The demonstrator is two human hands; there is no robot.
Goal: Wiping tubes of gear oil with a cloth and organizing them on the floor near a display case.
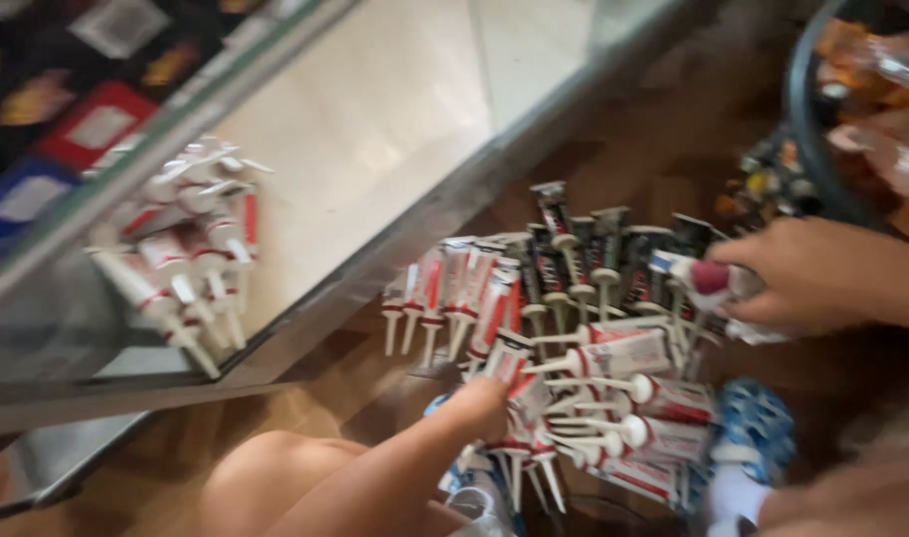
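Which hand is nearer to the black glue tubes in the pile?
Right. The right hand lies beside the black glue tubes, gripping a white tube; the left hand rests lower, on red-and-white tubes.

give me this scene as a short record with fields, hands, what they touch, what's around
view: head camera looking down, blurred
left hand: resting on a pile of white and red nozzle tubes
right hand: pinching one white and red tube at the pile's right edge
shelf: glass shelf holding a smaller group of tubes
surface: brown floor
other: dark round bin top right, contents unclear
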